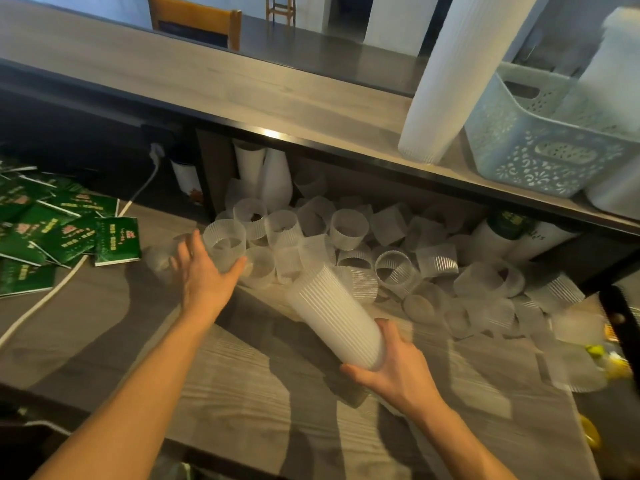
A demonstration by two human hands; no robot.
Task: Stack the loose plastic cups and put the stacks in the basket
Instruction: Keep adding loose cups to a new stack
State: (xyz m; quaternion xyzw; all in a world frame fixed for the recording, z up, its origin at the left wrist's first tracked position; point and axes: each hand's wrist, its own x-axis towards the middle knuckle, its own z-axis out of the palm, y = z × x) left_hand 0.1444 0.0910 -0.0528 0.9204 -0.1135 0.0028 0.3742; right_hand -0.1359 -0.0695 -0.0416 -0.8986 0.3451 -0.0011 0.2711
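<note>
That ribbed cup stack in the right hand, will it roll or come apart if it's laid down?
The stack is round and slightly tapered, so it would probably roll in a curve. Its ribbed walls likely aid grip. The right hand holds only its base, so nested cups might slide apart if tilted.

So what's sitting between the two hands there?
In the head view, loose ribbed cups and bare countertop separate the left hand, holding one cup, from the right hand's stack.

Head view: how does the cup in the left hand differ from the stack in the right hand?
The cup in the left hand is one short piece; the stack in the right hand is a long column of nested cups. The cup's open mouth faces up toward the camera; the stack lies tilted, its far end pointing at the pile. The cup looks clearer, the stack whiter. Both are ribbed, translucent plastic.
</note>
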